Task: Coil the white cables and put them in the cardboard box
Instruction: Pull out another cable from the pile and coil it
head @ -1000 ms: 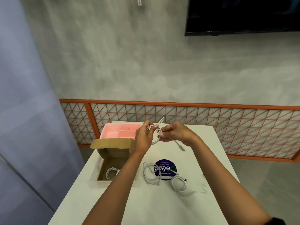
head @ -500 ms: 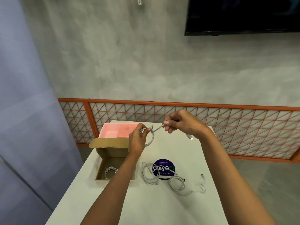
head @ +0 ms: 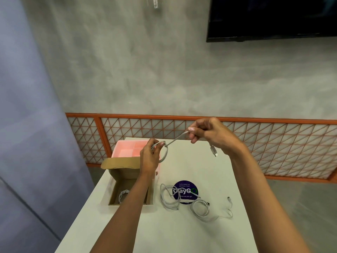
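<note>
I read the box [head: 119, 177] as matt brown cardboard, the held cable [head: 177, 138] as smooth white plastic — the tray [head: 125, 152] smooth pink plastic, the tabletop [head: 191, 232] matt off-white, the wall [head: 145, 79] rough grey concrete.

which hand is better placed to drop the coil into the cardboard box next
Left. The left hand grips the coil just beyond the open cardboard box; the right hand only pinches its tail, farther away.
</note>
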`<state>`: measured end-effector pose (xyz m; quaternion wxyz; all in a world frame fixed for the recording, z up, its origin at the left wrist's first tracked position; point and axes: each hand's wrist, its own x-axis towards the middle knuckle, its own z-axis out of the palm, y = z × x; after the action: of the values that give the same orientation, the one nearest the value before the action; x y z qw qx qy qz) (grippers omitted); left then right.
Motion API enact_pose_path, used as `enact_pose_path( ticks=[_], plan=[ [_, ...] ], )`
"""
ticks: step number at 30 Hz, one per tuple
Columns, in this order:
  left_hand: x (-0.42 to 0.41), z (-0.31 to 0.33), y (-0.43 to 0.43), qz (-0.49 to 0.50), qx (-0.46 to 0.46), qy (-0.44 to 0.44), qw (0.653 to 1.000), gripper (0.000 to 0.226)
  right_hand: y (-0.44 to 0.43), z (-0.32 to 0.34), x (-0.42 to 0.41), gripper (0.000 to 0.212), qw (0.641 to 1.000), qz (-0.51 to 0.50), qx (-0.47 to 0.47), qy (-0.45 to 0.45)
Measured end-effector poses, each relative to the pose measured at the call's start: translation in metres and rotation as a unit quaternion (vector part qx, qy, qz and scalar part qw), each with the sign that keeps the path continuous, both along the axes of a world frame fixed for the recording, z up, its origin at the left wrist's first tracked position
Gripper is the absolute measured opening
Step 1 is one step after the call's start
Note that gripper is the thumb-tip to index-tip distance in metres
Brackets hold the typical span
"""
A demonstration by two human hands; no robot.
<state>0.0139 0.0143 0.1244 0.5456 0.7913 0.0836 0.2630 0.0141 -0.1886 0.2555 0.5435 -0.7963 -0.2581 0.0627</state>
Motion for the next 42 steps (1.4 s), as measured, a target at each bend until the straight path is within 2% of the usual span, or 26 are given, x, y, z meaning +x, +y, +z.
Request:
enact_pose_path(
  ticks=[5,8,12,15,18,20,22,25,28,33,39,42],
  plan=[
    [-0.011,0.005,0.001,-0.103,-0.109,-0.011,0.989,0.019,-0.016,0.005,0.011,0.016,0.998,-0.053,0.013,-0.009],
    [-0.016,0.01,0.0,-0.149,-0.141,-0.005,0.979,0.03,-0.023,0.002,0.016,0.018,0.997,-0.072,-0.009,-0.027],
    [-0.017,0.015,-0.004,-0.132,-0.196,-0.01,0.972,0.036,-0.035,-0.006,0.017,0.016,0.996,-0.076,-0.03,-0.031],
    [-0.018,0.016,-0.004,-0.118,-0.229,-0.022,0.966,0.038,-0.039,-0.016,0.021,0.006,0.993,-0.07,-0.077,-0.047],
    [-0.019,0.016,-0.006,-0.109,-0.246,-0.024,0.963,0.039,-0.035,-0.038,0.031,0.005,0.988,-0.08,-0.119,-0.062],
    [-0.018,0.017,-0.009,-0.108,-0.249,-0.02,0.962,0.031,-0.026,-0.056,0.036,0.008,0.988,-0.121,-0.069,-0.067],
    [-0.017,0.019,-0.014,-0.116,-0.248,-0.02,0.962,0.022,-0.014,-0.072,0.037,0.009,0.985,-0.162,0.041,-0.042],
    [-0.016,0.02,-0.023,-0.12,-0.244,-0.013,0.962,0.02,0.005,-0.09,0.034,0.009,0.962,-0.205,0.177,0.021],
    [-0.015,0.022,-0.027,-0.131,-0.255,-0.008,0.958,0.021,0.019,-0.101,0.031,0.01,0.94,-0.233,0.244,0.052],
    [-0.015,0.021,-0.029,-0.139,-0.259,0.004,0.956,0.021,0.032,-0.105,0.031,0.01,0.915,-0.25,0.31,0.071],
    [-0.014,0.018,-0.035,-0.145,-0.256,0.007,0.956,0.022,0.044,-0.098,0.031,0.013,0.901,-0.317,0.296,0.025],
    [-0.013,0.017,-0.036,-0.146,-0.258,0.006,0.955,0.022,0.049,-0.098,0.028,0.012,0.896,-0.312,0.311,0.053]
  ],
)
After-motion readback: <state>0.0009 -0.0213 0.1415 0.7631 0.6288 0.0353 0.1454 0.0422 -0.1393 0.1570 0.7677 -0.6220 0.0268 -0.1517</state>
